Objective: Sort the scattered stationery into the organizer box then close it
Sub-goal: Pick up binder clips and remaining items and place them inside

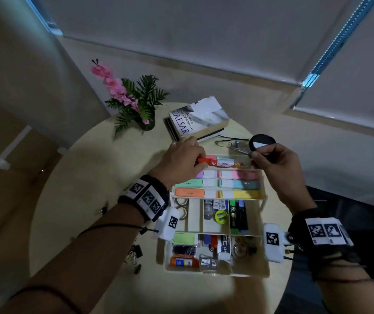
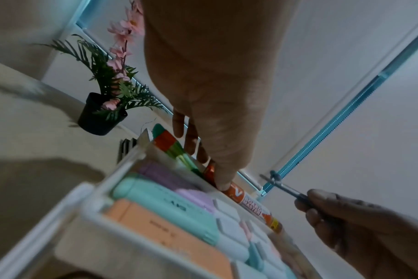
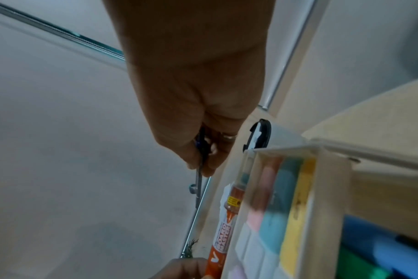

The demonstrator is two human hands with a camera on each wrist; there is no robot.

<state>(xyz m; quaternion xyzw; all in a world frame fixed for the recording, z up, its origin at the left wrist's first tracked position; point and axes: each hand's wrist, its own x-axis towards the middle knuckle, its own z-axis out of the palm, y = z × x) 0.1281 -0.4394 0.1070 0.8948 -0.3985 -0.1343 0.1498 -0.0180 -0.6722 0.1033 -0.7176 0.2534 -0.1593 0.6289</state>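
While your left hand (image 1: 182, 158) pinches the red board marker (image 1: 221, 163) lying lengthwise along the organizer box's (image 1: 263, 201) far tray slot, your right hand (image 1: 272, 164), fingers clamped on a slim metal tool (image 2: 284, 188), hovers just beside that slot's right end.

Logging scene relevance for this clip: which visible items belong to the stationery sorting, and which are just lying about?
Job items:
organizer box
red board marker under the left hand
metal tool held by the right hand
pastel highlighters
binder clips on the table

Lying about:
book
potted flowers
black round disc
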